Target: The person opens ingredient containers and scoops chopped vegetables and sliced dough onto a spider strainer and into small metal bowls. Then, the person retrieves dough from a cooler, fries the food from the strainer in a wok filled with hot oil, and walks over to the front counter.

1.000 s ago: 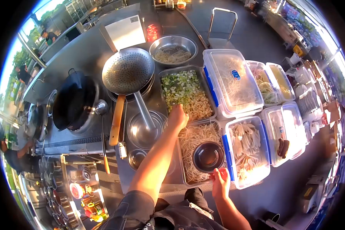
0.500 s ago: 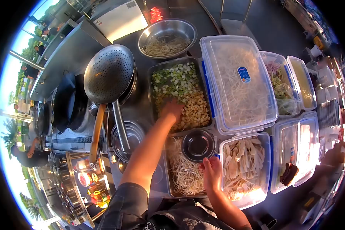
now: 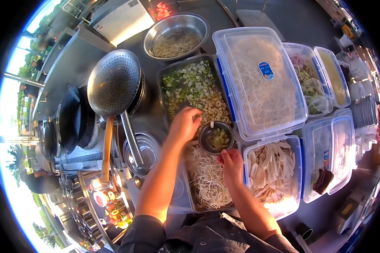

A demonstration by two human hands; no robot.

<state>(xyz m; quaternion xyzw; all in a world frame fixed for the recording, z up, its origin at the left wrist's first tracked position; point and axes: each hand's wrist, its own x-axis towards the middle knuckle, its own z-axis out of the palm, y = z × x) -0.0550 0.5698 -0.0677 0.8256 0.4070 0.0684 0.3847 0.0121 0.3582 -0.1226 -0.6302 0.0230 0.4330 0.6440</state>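
My right hand (image 3: 232,166) grips the near rim of a small dark metal bowl (image 3: 204,140), with chopped yellowish-green pieces (image 3: 218,139) inside. At the bowl's left, my left hand (image 3: 185,125) hovers with its fingers bent together; whatever is between them is hidden. Behind it lies a metal tray (image 3: 161,86) of chopped green-and-white vegetable (image 3: 192,84) and pale tan cubes (image 3: 215,109). A pale piece (image 3: 212,124) shows at the bowl's far rim. Below the bowl, another tray holds bean sprouts (image 3: 209,179).
A lidded plastic box (image 3: 264,90) of pale strands stands right of the tray, an open box of sliced pale pieces (image 3: 272,166) nearer me. A perforated strainer (image 3: 114,82) rests at left, its handles toward me. Farther back is a metal basin (image 3: 204,31).
My left hand has come out of the chopped food toward the bowl. The bowl looked empty before and now holds chopped pieces. My right hand stays at its rim.
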